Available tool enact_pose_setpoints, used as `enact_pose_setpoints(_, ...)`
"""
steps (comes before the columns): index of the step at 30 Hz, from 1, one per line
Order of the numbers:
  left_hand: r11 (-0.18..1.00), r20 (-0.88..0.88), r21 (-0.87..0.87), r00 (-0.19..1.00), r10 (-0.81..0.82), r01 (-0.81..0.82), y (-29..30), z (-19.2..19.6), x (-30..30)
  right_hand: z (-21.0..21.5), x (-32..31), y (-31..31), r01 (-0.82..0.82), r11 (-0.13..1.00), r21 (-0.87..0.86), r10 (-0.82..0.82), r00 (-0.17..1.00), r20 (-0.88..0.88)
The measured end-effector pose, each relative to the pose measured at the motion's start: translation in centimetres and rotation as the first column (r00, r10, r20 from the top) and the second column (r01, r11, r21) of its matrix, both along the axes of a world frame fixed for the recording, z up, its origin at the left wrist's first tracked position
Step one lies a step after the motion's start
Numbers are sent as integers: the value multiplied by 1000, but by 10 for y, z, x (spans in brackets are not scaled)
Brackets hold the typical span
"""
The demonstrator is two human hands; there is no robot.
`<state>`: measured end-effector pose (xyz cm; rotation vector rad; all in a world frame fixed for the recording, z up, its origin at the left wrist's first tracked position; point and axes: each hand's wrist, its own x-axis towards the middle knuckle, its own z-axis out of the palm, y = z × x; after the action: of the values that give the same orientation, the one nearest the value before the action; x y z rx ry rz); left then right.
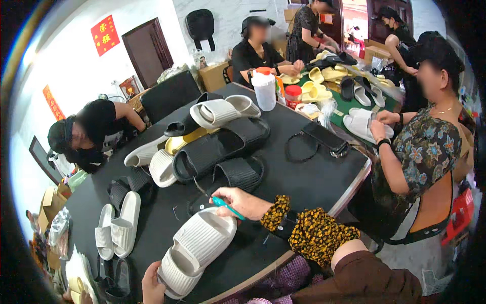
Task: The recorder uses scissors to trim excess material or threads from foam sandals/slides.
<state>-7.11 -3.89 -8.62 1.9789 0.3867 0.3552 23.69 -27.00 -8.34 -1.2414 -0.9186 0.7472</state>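
Note:
A pair of off-white ribbed slide sandals [202, 238] lies at the table's near edge, one overlapping the other. My left hand [153, 285] grips the near end of the pair, its fingers partly cut off by the lower edge. My right hand [242, 201] is closed round a small teal-handled tool [228, 207] just above the far end of the sandals. A thin dark metal tip seems to reach out from it toward the far left; its exact kind is not clear. Right behind my right hand lies a black slide sandal [238, 175].
A heap of black, white and yellow slides [217, 144] covers the table's middle. Another white pair [119, 228] lies left. A phone [324, 137], a black loop [301, 147], a white bottle [265, 90] and a red-lidded jar [293, 95] stand farther off. Several people sit or stand around.

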Motion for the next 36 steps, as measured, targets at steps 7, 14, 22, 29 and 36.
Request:
enact_pose_setpoints(7,840,87,-540,989,123,-57,-9,22,5,1,5,0,-33,998,44,40,984,-173)
enact_pose_setpoints(14,761,-42,-648,997,-61,19,-25,39,9,-1,-1,-1,-29,993,114,48,984,-170)
enact_pose_setpoints(22,878,255,-458,967,-21,140,3,55,23,20,-12,-14,385,891,243,-307,902,-303)
enact_pose_setpoints(29,824,404,-539,912,73,174,21,105,129,21,-17,-17,372,887,274,-281,905,-320)
enact_pose_setpoints(36,756,403,-622,911,86,204,120,140,279,21,-19,-7,303,935,184,-244,927,-285)
